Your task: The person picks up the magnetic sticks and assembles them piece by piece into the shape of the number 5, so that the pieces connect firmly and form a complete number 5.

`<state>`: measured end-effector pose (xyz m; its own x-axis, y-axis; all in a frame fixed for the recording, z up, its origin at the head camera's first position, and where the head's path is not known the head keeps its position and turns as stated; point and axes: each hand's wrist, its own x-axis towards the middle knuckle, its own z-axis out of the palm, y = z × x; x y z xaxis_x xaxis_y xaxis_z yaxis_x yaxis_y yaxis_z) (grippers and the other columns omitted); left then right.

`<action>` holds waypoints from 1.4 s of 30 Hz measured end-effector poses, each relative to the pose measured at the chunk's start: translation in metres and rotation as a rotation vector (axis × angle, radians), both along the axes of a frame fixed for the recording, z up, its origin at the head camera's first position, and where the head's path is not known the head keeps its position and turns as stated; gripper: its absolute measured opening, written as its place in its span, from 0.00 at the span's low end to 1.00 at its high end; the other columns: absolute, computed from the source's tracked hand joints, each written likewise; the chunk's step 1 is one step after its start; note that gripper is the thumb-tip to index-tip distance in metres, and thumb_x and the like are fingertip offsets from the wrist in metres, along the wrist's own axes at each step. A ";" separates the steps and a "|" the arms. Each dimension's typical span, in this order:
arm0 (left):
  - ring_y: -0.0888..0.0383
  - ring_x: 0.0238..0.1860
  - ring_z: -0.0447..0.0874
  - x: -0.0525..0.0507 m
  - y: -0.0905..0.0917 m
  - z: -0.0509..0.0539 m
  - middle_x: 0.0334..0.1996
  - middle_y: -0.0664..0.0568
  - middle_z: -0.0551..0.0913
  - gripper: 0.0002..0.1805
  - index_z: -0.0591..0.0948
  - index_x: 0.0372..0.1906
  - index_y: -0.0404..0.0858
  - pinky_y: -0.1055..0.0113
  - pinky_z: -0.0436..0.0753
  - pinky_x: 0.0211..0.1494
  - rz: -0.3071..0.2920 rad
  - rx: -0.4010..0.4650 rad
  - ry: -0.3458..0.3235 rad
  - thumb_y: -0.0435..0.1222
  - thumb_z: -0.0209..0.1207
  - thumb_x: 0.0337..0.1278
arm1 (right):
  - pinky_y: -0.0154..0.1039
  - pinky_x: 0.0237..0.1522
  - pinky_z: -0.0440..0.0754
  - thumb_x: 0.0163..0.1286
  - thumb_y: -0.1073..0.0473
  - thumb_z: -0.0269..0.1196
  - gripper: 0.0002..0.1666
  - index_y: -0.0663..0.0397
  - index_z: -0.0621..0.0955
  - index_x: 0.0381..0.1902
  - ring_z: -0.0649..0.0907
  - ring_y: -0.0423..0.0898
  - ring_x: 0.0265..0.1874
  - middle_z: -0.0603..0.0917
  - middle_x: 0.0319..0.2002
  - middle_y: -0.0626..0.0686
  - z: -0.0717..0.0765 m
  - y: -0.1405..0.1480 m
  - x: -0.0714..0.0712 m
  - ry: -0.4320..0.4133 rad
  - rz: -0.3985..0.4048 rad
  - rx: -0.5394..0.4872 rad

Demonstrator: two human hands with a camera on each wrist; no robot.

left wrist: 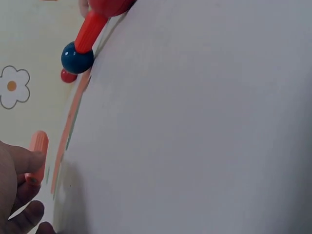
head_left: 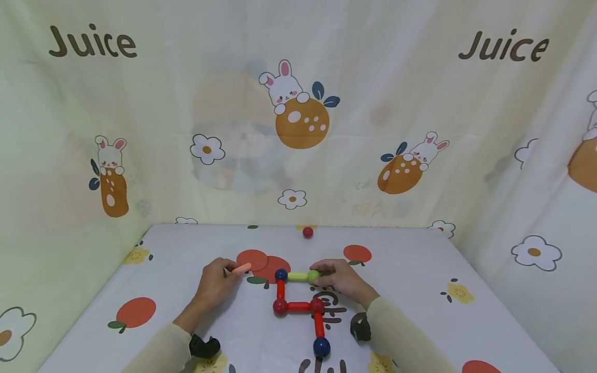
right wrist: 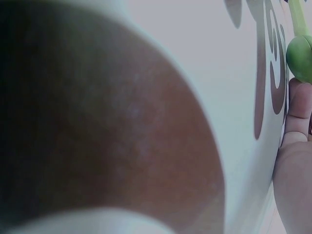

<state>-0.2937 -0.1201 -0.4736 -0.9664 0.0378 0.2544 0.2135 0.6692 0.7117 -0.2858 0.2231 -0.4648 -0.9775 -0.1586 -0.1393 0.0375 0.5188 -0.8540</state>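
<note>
A joined shape of rods and balls lies on the table, with red rods (head_left: 298, 307), a green rod (head_left: 297, 277), red balls, and a blue ball (head_left: 322, 347) at its near end. My right hand (head_left: 342, 280) pinches the green ball (head_left: 313, 276) at the far right end; in the right wrist view a fingertip touches that green ball (right wrist: 301, 58). Left of the shape, my left hand (head_left: 216, 282) pinches a loose orange rod (head_left: 242, 269) between thumb and fingers. The left wrist view shows this orange rod (left wrist: 38, 156) apart from the blue corner ball (left wrist: 77, 58).
A single red ball (head_left: 308, 232) sits near the table's far edge. The white tablecloth (head_left: 177, 269) carries printed fruit and flowers. Patterned curtains (head_left: 354, 155) hang behind the table and along both sides.
</note>
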 end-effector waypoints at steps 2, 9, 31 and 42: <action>0.53 0.39 0.76 0.002 0.001 0.000 0.40 0.49 0.84 0.15 0.85 0.49 0.33 0.63 0.78 0.40 -0.007 0.010 -0.002 0.36 0.70 0.59 | 0.49 0.58 0.82 0.65 0.57 0.72 0.22 0.44 0.85 0.58 0.82 0.47 0.50 0.86 0.50 0.47 0.000 0.000 0.001 0.001 -0.001 0.001; 0.53 0.40 0.75 0.009 0.008 0.004 0.40 0.50 0.83 0.16 0.85 0.50 0.36 0.66 0.78 0.37 -0.020 0.033 -0.014 0.35 0.71 0.58 | 0.49 0.58 0.82 0.65 0.57 0.72 0.22 0.44 0.85 0.58 0.82 0.47 0.50 0.86 0.50 0.47 0.000 0.000 0.002 -0.006 0.002 -0.002; 0.55 0.38 0.74 0.028 0.027 0.020 0.35 0.55 0.81 0.10 0.87 0.43 0.40 0.68 0.78 0.31 -0.123 0.088 0.033 0.34 0.72 0.56 | 0.50 0.59 0.81 0.65 0.56 0.72 0.22 0.43 0.85 0.57 0.82 0.47 0.51 0.86 0.51 0.47 0.002 0.000 0.002 0.003 0.002 0.012; 0.56 0.37 0.76 0.035 0.032 0.027 0.35 0.57 0.82 0.11 0.87 0.43 0.43 0.67 0.79 0.33 -0.127 0.096 0.000 0.33 0.73 0.54 | 0.49 0.58 0.82 0.65 0.56 0.72 0.22 0.43 0.85 0.57 0.81 0.47 0.51 0.86 0.50 0.47 0.003 0.000 0.003 0.001 -0.002 0.006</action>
<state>-0.2585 -0.0879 -0.4468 -0.9553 0.1350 0.2631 0.2923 0.5655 0.7712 -0.2824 0.2228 -0.4620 -0.9779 -0.1558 -0.1392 0.0376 0.5240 -0.8509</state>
